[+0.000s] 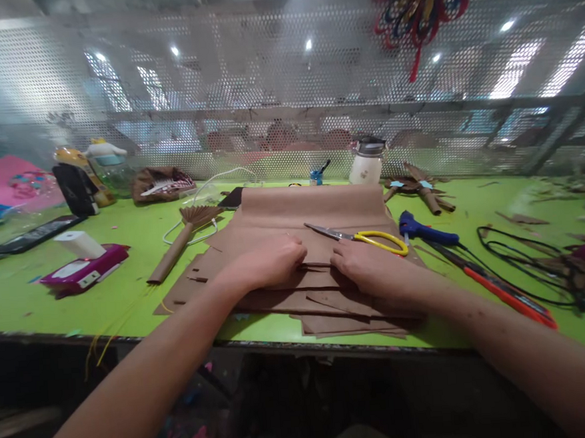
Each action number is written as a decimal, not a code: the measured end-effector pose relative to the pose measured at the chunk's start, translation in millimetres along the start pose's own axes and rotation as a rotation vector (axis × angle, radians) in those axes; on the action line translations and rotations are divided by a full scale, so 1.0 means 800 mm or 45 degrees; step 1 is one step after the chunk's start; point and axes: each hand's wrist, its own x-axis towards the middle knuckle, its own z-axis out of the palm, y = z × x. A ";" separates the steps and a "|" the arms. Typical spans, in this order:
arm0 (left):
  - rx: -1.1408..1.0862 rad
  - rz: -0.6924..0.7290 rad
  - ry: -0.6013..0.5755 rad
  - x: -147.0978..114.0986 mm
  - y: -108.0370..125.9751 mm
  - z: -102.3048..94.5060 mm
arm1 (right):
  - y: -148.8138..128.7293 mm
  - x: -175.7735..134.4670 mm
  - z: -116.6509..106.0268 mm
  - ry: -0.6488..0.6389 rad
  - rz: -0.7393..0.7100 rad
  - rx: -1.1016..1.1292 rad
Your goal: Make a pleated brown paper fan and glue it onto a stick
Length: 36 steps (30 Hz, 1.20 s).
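Layered sheets of brown paper (pixel 312 207) lie in front of me, their far end curled up in a roll. My left hand (pixel 278 261) is closed with fingers curled at a paper edge near the middle of the stack. Opposite it, my right hand (pixel 358 264) pinches the same edge, with a narrow strip of paper showing between the hands. The fingertips are partly hidden. Scissors (pixel 356 236) with yellow handles rest on the paper just beyond my right hand, blades pointing left.
Right of the paper lie a blue glue gun (pixel 428 229), a red-and-black tool (pixel 508 291) and a coiled black cable (pixel 526 263). To the left are a pleated paper fan (pixel 181 243) and a purple power strip (pixel 86 270). A lidded jar (pixel 366 164) stands behind.
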 end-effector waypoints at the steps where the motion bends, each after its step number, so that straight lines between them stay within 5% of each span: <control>1: 0.000 -0.003 -0.001 0.000 0.001 -0.001 | -0.001 -0.001 0.000 0.003 0.003 0.006; 10: -0.494 -0.114 -0.033 0.006 0.001 -0.020 | 0.013 0.020 0.023 0.047 0.171 -0.088; 17: -1.045 -0.282 -0.160 0.008 0.000 -0.021 | 0.002 0.024 0.014 0.306 0.008 -0.189; 27: -1.260 -0.430 -0.254 0.009 0.009 -0.021 | 0.011 0.029 0.024 0.431 0.043 -0.201; 31: -1.237 -0.397 -0.236 0.010 0.007 -0.016 | 0.016 0.030 0.029 0.444 0.099 -0.039; 36: -1.228 -0.383 -0.223 0.006 0.008 -0.019 | 0.024 0.024 0.024 0.478 0.182 0.548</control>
